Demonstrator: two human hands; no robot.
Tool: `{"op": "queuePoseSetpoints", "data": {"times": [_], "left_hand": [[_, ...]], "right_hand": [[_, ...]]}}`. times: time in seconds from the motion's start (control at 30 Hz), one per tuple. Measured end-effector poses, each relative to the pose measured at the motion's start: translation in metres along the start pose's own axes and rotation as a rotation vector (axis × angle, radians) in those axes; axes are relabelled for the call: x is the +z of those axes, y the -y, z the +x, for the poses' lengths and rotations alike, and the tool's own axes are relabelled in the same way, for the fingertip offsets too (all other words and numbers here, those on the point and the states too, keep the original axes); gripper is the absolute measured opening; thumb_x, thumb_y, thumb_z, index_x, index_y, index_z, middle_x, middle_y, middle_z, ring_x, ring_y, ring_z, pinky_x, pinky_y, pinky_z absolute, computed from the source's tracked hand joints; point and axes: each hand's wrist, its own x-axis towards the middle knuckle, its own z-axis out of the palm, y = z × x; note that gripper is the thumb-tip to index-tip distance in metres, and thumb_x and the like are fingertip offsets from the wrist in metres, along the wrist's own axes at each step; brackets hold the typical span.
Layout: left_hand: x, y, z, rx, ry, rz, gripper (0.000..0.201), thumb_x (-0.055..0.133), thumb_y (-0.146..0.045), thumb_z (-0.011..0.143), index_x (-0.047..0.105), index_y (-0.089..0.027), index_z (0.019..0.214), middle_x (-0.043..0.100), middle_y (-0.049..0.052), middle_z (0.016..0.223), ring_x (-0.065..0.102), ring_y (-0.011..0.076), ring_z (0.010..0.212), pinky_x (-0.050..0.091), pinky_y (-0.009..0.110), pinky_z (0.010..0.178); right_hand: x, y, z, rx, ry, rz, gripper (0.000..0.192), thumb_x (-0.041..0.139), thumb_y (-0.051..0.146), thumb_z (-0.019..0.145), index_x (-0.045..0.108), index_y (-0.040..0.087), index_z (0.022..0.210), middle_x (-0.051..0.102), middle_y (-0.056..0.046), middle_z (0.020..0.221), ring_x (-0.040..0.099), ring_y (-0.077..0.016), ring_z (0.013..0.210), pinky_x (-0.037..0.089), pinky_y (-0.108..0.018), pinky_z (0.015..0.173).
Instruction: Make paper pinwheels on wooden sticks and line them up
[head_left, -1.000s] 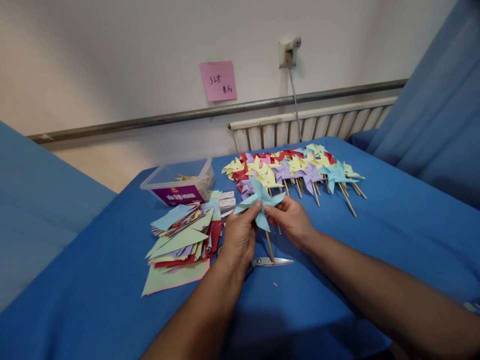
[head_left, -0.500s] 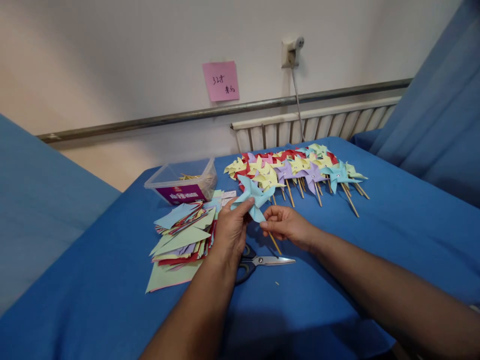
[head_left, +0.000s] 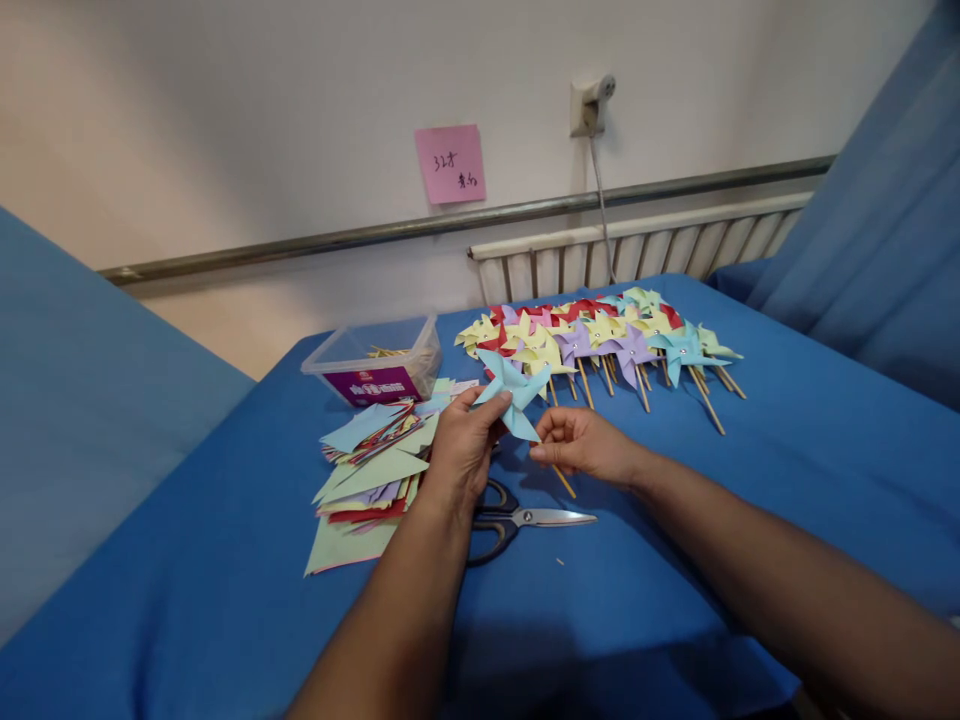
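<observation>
Item in hand: one light-blue paper pinwheel [head_left: 513,392] on a thin wooden stick [head_left: 562,481], raised just above the blue table [head_left: 787,450].

Left hand [head_left: 461,450]: thumb and fingers are closing on the left vanes of the pinwheel, pinching the paper; the palm is turning away from the camera.

Right hand [head_left: 581,445]: fingertips are pinching the stick just below the wheel, the other fingers curled in; the stick's lower end is poking out below the hand.

Progress, as a judgement: the wheel is looking fully folded and already mounted on its stick, so this piece is reading as at or near its finishing check. Beyond the pinwheel, toward the wall, a row of finished pinwheels [head_left: 600,340] in yellow, red, purple and blue is lying with sticks pointing toward the person, so a good share of the work is appearing done. Left of the pinwheel, a stack of cut coloured paper [head_left: 371,470] is waiting unfolded, so many more are appearing left to make.

Other entries, placed from the pinwheel: scissors [head_left: 517,520] are lying shut below it, near the left wrist; a clear plastic box [head_left: 373,360] holding sticks is sitting up and left of it, behind the paper stack.
</observation>
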Motion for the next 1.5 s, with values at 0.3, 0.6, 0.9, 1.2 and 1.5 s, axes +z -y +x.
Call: {"op": "queuePoseSetpoints", "data": {"times": [0.3, 0.6, 0.9, 1.2, 1.5], "left_hand": [[0.0004, -0.0019, -0.0025, 0.018, 0.026, 0.04, 0.03, 0.083, -0.024, 0.055, 0.067, -0.015, 0.079, 0.067, 0.0, 0.068, 0.058, 0.0113, 0.057, 0.047, 0.024, 0.058], [-0.0008, -0.001, -0.0021, -0.005, 0.036, 0.033, 0.026, 0.081, -0.025, 0.056, 0.065, -0.015, 0.075, 0.065, 0.0, 0.065, 0.056, 0.0117, 0.055, 0.045, 0.025, 0.056], [0.0009, -0.0016, -0.0039, -0.024, 0.043, 0.088, 0.029, 0.081, -0.025, 0.054, 0.066, -0.015, 0.077, 0.065, 0.0, 0.066, 0.056, 0.0114, 0.053, 0.046, 0.025, 0.056], [0.0022, -0.0025, -0.005, -0.037, 0.045, 0.091, 0.04, 0.086, -0.028, 0.05, 0.068, -0.015, 0.083, 0.07, 0.003, 0.076, 0.062, 0.0149, 0.062, 0.051, 0.03, 0.064], [-0.0021, 0.001, 0.0003, 0.008, 0.036, 0.144, 0.032, 0.083, -0.027, 0.05, 0.065, -0.015, 0.074, 0.066, 0.001, 0.069, 0.059, 0.0138, 0.057, 0.05, 0.028, 0.059]], "right_hand": [[-0.0016, 0.004, -0.0021, -0.041, -0.021, -0.107, 0.03, 0.078, 0.038, 0.068, 0.055, 0.018, 0.068, 0.063, 0.004, 0.052, 0.044, -0.0057, 0.039, 0.03, -0.018, 0.039], [0.0006, 0.0046, -0.0026, -0.066, 0.017, -0.045, 0.03, 0.076, 0.041, 0.071, 0.057, 0.019, 0.08, 0.062, 0.005, 0.057, 0.044, -0.0053, 0.039, 0.031, -0.018, 0.04], [-0.0049, 0.004, -0.0045, -0.077, 0.117, -0.051, 0.028, 0.072, 0.041, 0.075, 0.058, 0.018, 0.083, 0.064, 0.004, 0.058, 0.042, -0.0045, 0.037, 0.029, -0.018, 0.038], [-0.0033, 0.004, -0.0027, -0.053, 0.047, -0.045, 0.026, 0.075, 0.036, 0.073, 0.061, 0.019, 0.086, 0.062, 0.006, 0.055, 0.039, -0.0038, 0.035, 0.027, -0.017, 0.036], [-0.0065, 0.0032, -0.0023, -0.019, 0.039, -0.125, 0.022, 0.07, 0.035, 0.076, 0.062, 0.018, 0.088, 0.062, 0.005, 0.053, 0.038, -0.004, 0.035, 0.026, -0.017, 0.037]]}}
